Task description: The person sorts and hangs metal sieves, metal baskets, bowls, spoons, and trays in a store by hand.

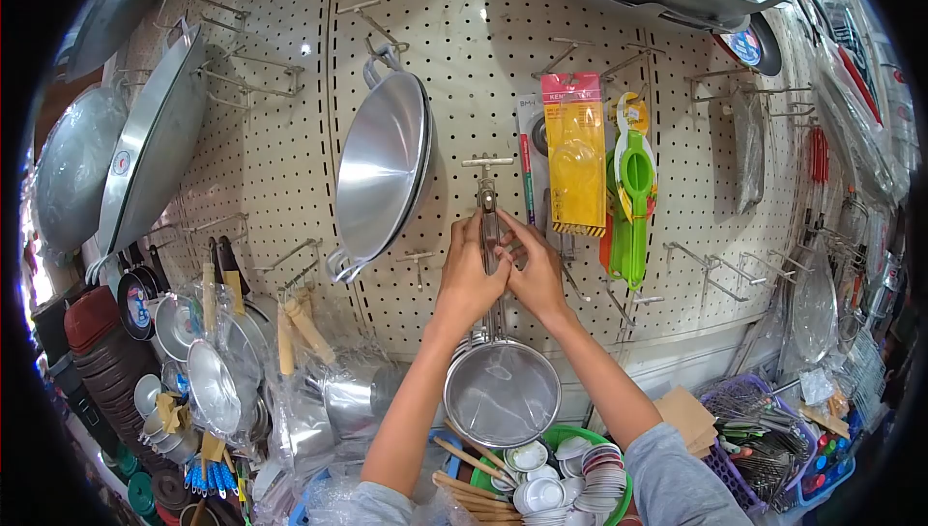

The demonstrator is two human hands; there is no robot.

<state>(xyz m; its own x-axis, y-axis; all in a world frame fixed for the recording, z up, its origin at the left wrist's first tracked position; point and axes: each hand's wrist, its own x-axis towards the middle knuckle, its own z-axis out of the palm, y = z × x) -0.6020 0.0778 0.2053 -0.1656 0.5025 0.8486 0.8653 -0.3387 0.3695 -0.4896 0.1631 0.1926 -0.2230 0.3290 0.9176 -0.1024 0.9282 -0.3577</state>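
Strainer (502, 394) handle clasped between left hand (471, 279), right hand (535, 275).

The cream pegboard (454, 91) lies open in a narrow strip between the shiny aluminium wok (387, 173) and the yellow carded pack (577, 154); the round steel mesh strainer (502, 393) hangs in it; bare wire hooks (418, 257) probably jut out below.

Bright, even indoor light on a pegboard wall (290, 178). A fisheye lens bends the wall's lines and leaves black corners. Glare streaks the hanging metal pan (382, 168) and the plastic wrapping (309, 410) at lower left; the far left edge is blown out. The left hand (471, 277), right hand (535, 277) and strainer (502, 395) at centre are sharp; edges turn soft.
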